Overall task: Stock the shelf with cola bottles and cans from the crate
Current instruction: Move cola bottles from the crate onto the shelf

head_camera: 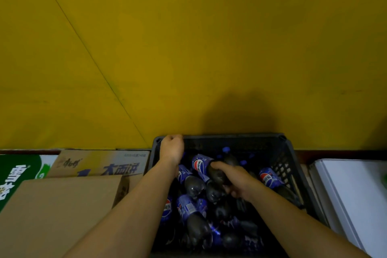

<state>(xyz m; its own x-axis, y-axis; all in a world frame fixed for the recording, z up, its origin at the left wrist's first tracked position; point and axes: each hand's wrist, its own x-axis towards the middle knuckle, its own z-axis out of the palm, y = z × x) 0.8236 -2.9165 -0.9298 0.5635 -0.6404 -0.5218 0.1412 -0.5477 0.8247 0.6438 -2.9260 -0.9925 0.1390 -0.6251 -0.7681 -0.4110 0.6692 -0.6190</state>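
- The grip of the right hand (235, 182) is wrapped around one cola bottle (209, 170). The fingers curl over its dark bottom half, and the thumb lies along the top.
- That bottle lies on its side on top of the pile, with its blue label pointing away from the person.
- The left hand (172, 148) holds the far left corner of the crate (281, 165). Its fingers hook over the rim.
- The bottle looks full, so it is likely a bit heavy for its size. The plastic is smooth and may be slippery.
- I think the narrow middle, near the label, is the best place to hold it. There the hand can close round it well.
- A full bottle is firm, but it can bend a little if squeezed hard.
- More cola bottles (193, 218) fill the dark crate, lying every which way and touching each other. Lifting one may make the others roll.
- I see no cans for sure.
- Cardboard boxes (62, 211) sit to the left of the crate. A white box (351, 195) sits to the right. Behind is a yellow wall (188, 48).
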